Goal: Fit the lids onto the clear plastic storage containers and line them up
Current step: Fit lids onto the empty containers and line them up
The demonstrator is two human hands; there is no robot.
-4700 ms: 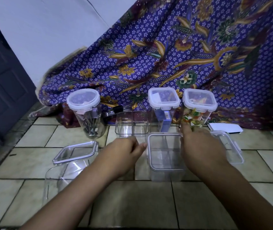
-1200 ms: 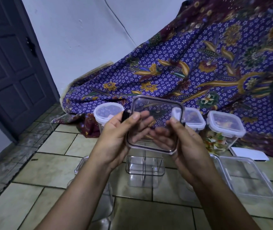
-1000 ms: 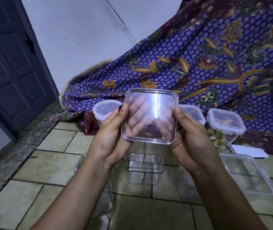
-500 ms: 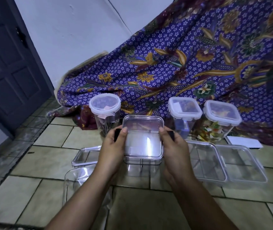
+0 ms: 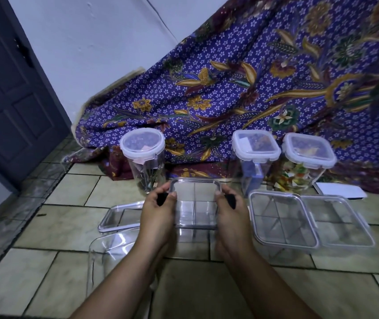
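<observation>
- The square lid (image 5: 195, 203) is at the centre of my feed, held level over the mouth of the divided container (image 5: 193, 237), which stands on the tiled floor (image 5: 206, 293); I cannot tell whether it is pressed home
- The left hand (image 5: 158, 218) grips the lid's left edge, thumb on the rim and fingers curled round the left black latch (image 5: 162, 199)
- The right hand (image 5: 232, 218) grips the opposite edge the same way, round the right black latch (image 5: 230, 201)
- Just beside the right hand I see a second container (image 5: 282, 224) with its lid on, and a flat clear box (image 5: 338, 222) touching its far side
- Left of the left hand lies a loose lid (image 5: 121, 217); a large open container (image 5: 108, 256) lies nearer me, partly hidden by the left forearm
- In the back row, a round-lidded jar (image 5: 143, 157) stands behind the left hand, with a blue-filled jar (image 5: 254, 155) and a colourful jar (image 5: 308, 157) behind the right, and a gap between the two groups
- A white card (image 5: 340, 191) lies at the far right, by the hem of the batik cloth (image 5: 253, 88)
- A dark door (image 5: 11, 100) stands at the left
</observation>
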